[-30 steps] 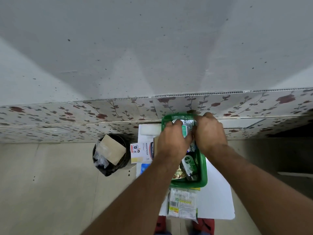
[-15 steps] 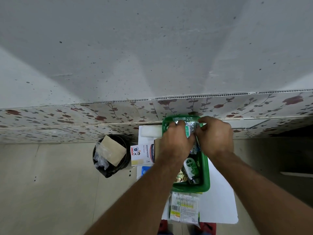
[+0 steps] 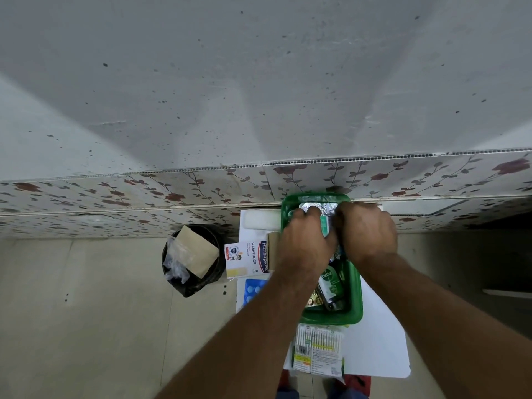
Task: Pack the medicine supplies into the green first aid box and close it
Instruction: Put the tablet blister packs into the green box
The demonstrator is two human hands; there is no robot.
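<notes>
The green first aid box stands open on a small white table against the wall. My left hand and my right hand are both inside its far end, fingers closed on silver foil medicine strips. A Dettol bottle lies in the near end of the box. Outside the box lie a Hansaplast plaster box to its left, a white block, a blue blister pack and a cotton bud packet in front.
A black bin with a cardboard piece and plastic stands on the floor left of the table. A floral-patterned wall panel runs right behind the table. Red footwear shows below the table's near edge.
Both hands have stayed at the far end of the box on the foil strips, shifting slightly. The view has drifted a little, so the box sits lower and further right in frame.
</notes>
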